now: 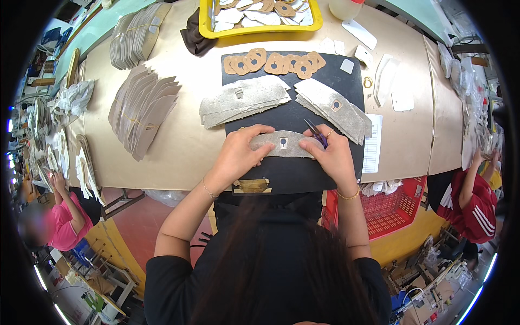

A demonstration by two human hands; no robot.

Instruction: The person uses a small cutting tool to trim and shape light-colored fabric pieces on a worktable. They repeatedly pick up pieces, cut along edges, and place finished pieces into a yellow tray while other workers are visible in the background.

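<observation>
A curved grey suede-like piece (281, 151) with a small cut-out at its middle lies between my hands over the black mat (260, 179). My left hand (237, 153) is closed on its left end, thumb on top. My right hand (337, 157) pinches the right end and also keeps a pair of small scissors (317, 134) with purple handles in its grip, blades pointing away. Beyond the hands lie a left stack of grey curved pieces (244, 100) and a right stack (327, 108). Tan ring-shaped patches (276, 64) lie in a row along the mat's far edge.
A yellow tray (260, 33) of white and tan patches stands at the back. Banded bundles of curved pieces (142, 111) are on the left. A printed sheet (372, 143) lies right of the mat. Below the table is a red basket (387, 214). Co-workers sit at both sides.
</observation>
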